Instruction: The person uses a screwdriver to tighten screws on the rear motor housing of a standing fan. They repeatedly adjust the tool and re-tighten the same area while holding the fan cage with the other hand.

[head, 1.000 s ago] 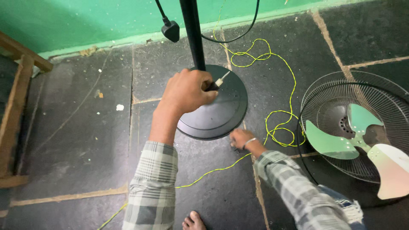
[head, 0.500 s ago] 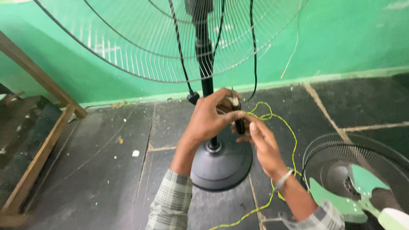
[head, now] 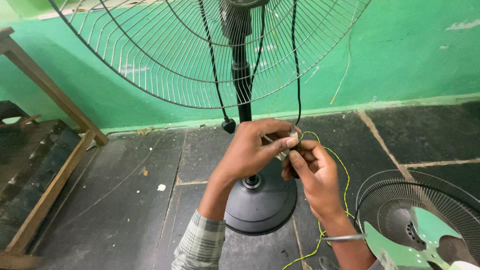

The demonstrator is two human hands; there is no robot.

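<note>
Left hand [head: 255,147] and right hand [head: 310,172] meet, fingers pinched on a small white connector [head: 293,136].

Pinched between left hand [head: 255,147] and right hand [head: 312,175] in front of the stand: small white connector [head: 293,135], upright, with thin yellow wire [head: 345,172] looping off toward five o'clock.

One camera only, worn on the person's head. It looks forward and down from close above both hands, toward the fan stand [head: 244,100], floor and green wall [head: 415,60].
</note>
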